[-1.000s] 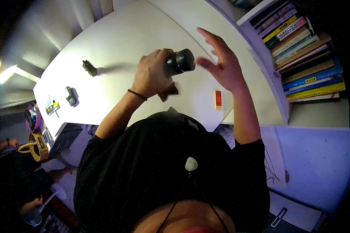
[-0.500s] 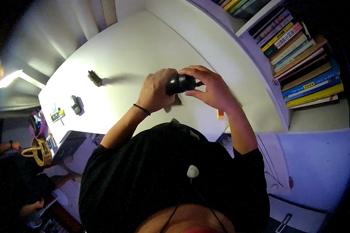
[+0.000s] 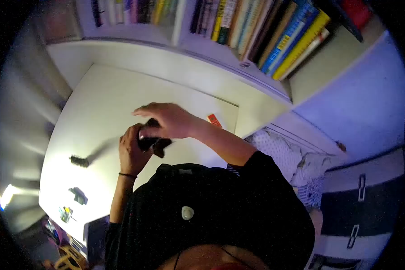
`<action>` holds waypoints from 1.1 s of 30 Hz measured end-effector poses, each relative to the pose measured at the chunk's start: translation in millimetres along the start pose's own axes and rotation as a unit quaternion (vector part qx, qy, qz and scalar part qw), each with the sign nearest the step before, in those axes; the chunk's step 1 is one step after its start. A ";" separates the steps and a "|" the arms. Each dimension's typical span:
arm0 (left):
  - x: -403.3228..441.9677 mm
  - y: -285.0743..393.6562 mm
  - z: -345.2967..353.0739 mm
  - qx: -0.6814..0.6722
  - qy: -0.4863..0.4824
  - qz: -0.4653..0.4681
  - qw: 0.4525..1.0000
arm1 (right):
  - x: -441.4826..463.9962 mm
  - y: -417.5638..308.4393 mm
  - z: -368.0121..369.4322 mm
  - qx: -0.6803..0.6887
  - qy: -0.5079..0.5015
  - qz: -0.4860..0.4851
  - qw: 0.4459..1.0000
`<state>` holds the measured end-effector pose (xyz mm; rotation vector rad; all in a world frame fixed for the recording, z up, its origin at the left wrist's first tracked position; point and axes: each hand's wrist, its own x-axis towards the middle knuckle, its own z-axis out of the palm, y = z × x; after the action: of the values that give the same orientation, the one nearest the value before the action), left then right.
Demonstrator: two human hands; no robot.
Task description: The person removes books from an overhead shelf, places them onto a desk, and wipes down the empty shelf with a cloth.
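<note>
A black, glossy, barrel-shaped object [image 3: 146,143] is in my left hand [image 3: 131,150], whose fingers wrap round its left side. Its exact kind is unclear through blur and covering fingers. A dark brownish piece [image 3: 161,147] juts out below it; I cannot tell whether the two are joined. Over the top reaches my right hand [image 3: 166,119], fingers stretched to the left and thumb lower, across the object's upper part. Whether that thumb presses on it is hard to see. Both hands are above the white table [image 3: 121,90].
A dark bristled brush [image 3: 79,161] stands left of my hands. Nearer the lamp lie a dark object [image 3: 78,195] and a small mixed-colour item [image 3: 66,213]. A red-orange item [image 3: 214,120] is at the right. Bookshelves [image 3: 184,51] border the back; a woven basket [image 3: 69,258] sits lower left.
My view has turned, so the table appears shifted left and lower. My right hand has gone from gripping the black object's end to stretched fingers over it; my left hand still holds it.
</note>
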<state>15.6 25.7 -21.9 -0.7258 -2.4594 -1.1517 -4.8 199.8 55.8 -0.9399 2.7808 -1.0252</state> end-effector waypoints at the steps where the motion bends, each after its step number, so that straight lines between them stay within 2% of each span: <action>1: 2.2 1.1 0.4 -0.057 -0.004 -0.017 0.998 | -5.9 2.1 -0.4 0.039 0.051 -0.093 0.994; 2: 4.0 -4.1 5.6 -0.160 0.000 -0.077 0.984 | -7.7 1.5 -5.3 0.043 0.012 -0.123 0.991; 3: 6.5 -1.8 -1.4 -0.098 -0.030 -0.097 0.990 | -8.3 1.2 -5.5 0.002 -0.019 -0.092 0.996; 6: 1.0 -10.8 3.7 -0.037 -0.049 -0.068 0.996 | -7.1 5.6 0.3 -0.002 -0.009 -0.099 0.995; 8: -0.2 -7.3 4.3 0.098 0.042 0.000 0.994 | -8.5 0.2 8.1 -0.011 0.011 -0.045 0.999; 11: -4.4 0.1 3.2 0.138 0.069 -0.034 0.987 | -12.4 2.1 23.3 0.014 0.076 -0.016 0.997; 12: -6.0 -5.3 2.0 0.185 0.085 0.002 0.979 | -12.9 0.1 22.7 0.004 0.078 -0.024 0.997; 17: -18.0 -7.2 -12.6 0.230 0.114 0.016 0.966 | -9.0 -12.5 28.9 -0.003 0.061 -0.049 0.997; 19: -27.1 -20.2 -12.5 0.074 0.052 -0.055 0.994 | -11.6 -15.0 22.4 0.013 0.046 -0.112 0.993; 20: -27.3 -22.3 -8.1 0.017 0.050 -0.059 0.997 | -10.0 -13.2 22.3 -0.003 0.029 -0.105 0.994; 23: -25.9 6.2 -18.5 0.151 0.100 -0.041 0.983 | -10.5 -18.8 20.6 0.009 0.014 -0.066 0.998; 26: -27.8 19.0 -17.6 0.191 0.131 -0.069 0.970 | -11.3 -22.4 18.7 0.010 0.015 -0.061 0.998; 31: -35.4 15.9 -14.2 0.222 0.153 -0.046 0.962 | -8.4 -21.3 21.1 0.015 0.028 -0.074 0.997; 33: -33.7 16.3 -15.9 0.178 0.149 -0.023 0.972 | -6.6 -14.1 25.0 0.024 0.074 -0.091 0.993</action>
<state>53.7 11.7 -18.5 -0.3632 -2.3408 -0.7370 13.8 180.5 43.5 -1.1742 2.8125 -1.2284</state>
